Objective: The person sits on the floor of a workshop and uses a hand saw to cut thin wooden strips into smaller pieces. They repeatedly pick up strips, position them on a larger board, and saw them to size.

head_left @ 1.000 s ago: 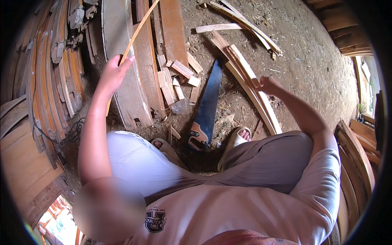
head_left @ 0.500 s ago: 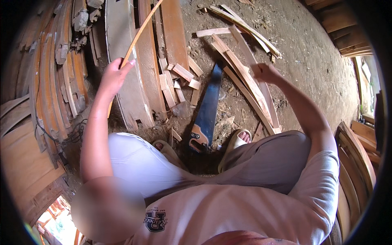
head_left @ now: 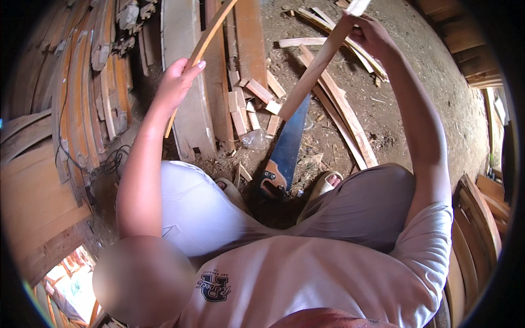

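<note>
My left hand (head_left: pixel 178 82) is closed around a thin, orange-brown wooden strip (head_left: pixel 210 34) that slants up past the frame's top edge. Out to the right, my right hand (head_left: pixel 370 34) grips a wider, pale wooden slat (head_left: pixel 314 68) near its upper part. That slat hangs tilted, its lower end over the blade of a handsaw (head_left: pixel 289 136). The saw lies on the ground between my feet, its wooden handle toward me. Beside the slat, several pale strips (head_left: pixel 342 104) rest on the ground.
Small wood offcuts (head_left: pixel 257 90) lie left of the saw near a crumpled clear plastic bag (head_left: pixel 255 140). Long boards (head_left: pixel 183 71) stretch away beyond my left hand. Stacked curved planks (head_left: pixel 76 104) and a dark cable (head_left: pixel 109 158) are at far left; more boards (head_left: pixel 476 213) stand at right.
My right hand has lifted the pale slat off the strips and carried it up and left, over the saw. My left hand has shifted slightly right with its strip.
</note>
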Tool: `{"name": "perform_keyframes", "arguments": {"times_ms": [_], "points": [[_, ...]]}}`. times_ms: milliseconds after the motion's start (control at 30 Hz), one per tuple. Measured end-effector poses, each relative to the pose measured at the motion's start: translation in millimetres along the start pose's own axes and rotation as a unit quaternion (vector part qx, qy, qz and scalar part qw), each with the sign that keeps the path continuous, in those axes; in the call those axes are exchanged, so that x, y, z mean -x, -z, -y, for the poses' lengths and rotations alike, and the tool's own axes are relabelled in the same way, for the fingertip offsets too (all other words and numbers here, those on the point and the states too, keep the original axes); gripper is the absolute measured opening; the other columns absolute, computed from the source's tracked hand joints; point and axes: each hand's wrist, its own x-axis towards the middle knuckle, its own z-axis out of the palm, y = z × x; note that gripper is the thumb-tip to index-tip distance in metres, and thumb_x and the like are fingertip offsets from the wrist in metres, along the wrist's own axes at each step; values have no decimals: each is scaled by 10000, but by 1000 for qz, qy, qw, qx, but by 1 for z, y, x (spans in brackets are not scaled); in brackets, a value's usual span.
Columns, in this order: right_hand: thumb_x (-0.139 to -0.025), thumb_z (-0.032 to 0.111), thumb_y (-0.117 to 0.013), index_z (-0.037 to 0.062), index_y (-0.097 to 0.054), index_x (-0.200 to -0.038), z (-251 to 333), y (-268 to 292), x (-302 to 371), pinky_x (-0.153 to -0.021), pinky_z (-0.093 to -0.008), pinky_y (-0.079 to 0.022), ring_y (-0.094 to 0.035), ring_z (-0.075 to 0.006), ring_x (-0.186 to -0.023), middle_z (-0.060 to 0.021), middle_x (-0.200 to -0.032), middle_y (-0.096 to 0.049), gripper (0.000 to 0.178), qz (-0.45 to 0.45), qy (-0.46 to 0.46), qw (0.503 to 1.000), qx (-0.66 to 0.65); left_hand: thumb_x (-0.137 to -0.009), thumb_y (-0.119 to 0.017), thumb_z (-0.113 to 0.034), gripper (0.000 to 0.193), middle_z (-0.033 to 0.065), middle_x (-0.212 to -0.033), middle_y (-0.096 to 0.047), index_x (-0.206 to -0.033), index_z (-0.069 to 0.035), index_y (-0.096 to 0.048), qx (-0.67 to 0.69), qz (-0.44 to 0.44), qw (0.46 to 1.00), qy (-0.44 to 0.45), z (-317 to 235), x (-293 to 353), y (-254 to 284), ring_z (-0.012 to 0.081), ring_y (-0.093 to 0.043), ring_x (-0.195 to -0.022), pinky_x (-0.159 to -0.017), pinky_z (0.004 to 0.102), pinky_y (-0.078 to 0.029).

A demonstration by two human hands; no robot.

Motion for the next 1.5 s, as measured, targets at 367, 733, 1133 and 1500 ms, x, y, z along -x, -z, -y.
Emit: {"name": "perform_keyframes", "arguments": {"times_ms": [367,733,1133,1500], "points": [[-949,167,-656,32,-612,-1092,14,12,4,-1091,-485,-409,-598,-288,-1135,-114,-1041,-634,202,57,-21,966,-250,-937,-710,-435,452,-2,-870,-612,-1065,-4,-662,-42,-15,999,14,3,-4,2,85,-516,-794,-740,267,-434],[-848,21,-430,-89,-481,-1138,9,13,-2,-1169,-651,-385,-525,-480,-1296,-288,-1153,-578,315,-58,33,948,-310,-924,-720,-431,483,59,-943,-657,-1075,22,-649,-87,-15,996,28,7,-3,3,122,-566,-871,-811,296,-469],[-971,-38,-557,-79,-505,-1163,4,-31,17,-1086,-548,-527,-642,-383,-1171,-216,-1113,-615,204,14,1,991,-134,-918,-757,-353,396,64,-849,-643,-1047,2,-639,-106,-67,988,-89,-1,-6,-19,136,-583,-774,-727,320,-492],[-1047,126,-550,-32,-572,-1228,-6,-121,49,-984,-467,-597,-676,-297,-1087,-162,-1183,-639,241,60,-48,988,-135,-946,-737,-281,360,95,-966,-713,-1133,9,-635,-167,-31,973,-154,-14,-7,-51,126,-644,-907,-837,330,-520]]}}
